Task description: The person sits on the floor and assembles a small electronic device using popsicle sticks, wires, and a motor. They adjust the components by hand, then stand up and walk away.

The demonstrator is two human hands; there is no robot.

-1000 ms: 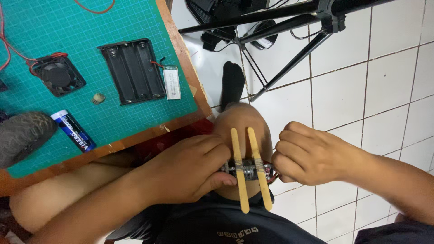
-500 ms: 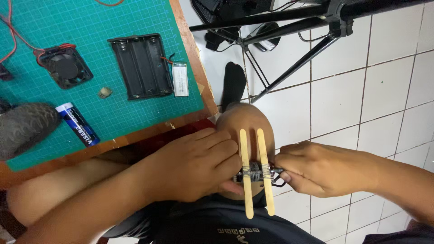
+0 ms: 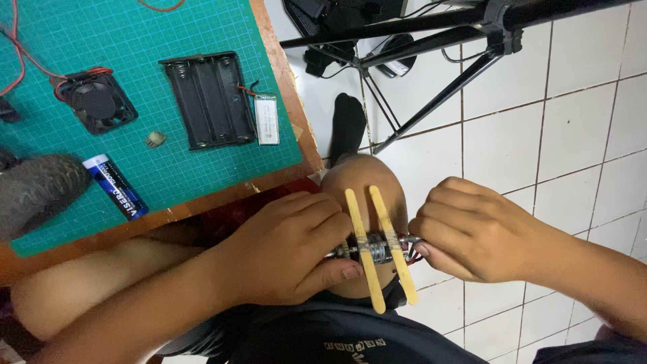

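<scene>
Left hand [image 3: 290, 249] and right hand [image 3: 472, 236] each pinched an end of the small motor [image 3: 377, 249] between two craft sticks [image 3: 374, 246]; keeping both grips level seemed wise

Small assembly [image 3: 375, 248]: two pale wooden craft sticks [image 3: 364, 249], side by side and nearly parallel, joined across the middle by a metallic cylindrical part with thin wires. Sticks run lengthwise over the person's knee, off the worktop, beyond its near right corner. Gripped at both ends of the metal part.
</scene>
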